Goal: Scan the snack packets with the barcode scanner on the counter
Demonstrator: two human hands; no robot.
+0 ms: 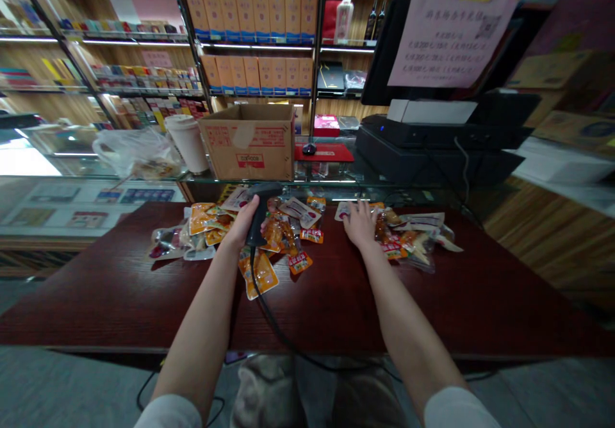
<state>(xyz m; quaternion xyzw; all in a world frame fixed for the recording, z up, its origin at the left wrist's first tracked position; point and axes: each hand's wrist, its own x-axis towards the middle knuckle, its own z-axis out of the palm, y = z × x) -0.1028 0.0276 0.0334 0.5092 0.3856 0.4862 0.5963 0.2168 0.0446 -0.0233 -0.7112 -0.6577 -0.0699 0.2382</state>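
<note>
My left hand [245, 223] is wrapped round the handle of a black barcode scanner [258, 220], whose cable runs down over the table's front edge. Under and around the scanner lies a pile of packaged snacks [276, 230] in clear, orange and red wrappers. An orange snack packet [262, 275] rests nearest to me. My right hand [360, 223] reaches onto the left end of a second snack pile [413, 239], fingers spread over a pale packet [343, 211]. Its fingertips are partly hidden among the wrappers, and I see nothing lifted in it.
Behind the dark red table [331, 300] stand an open cardboard box [250, 149], a white paper cup [187, 143] and a plastic bag [139, 152] on a glass counter. A monitor with a paper sheet [451, 40] stands at the right. Stocked shelves line the back.
</note>
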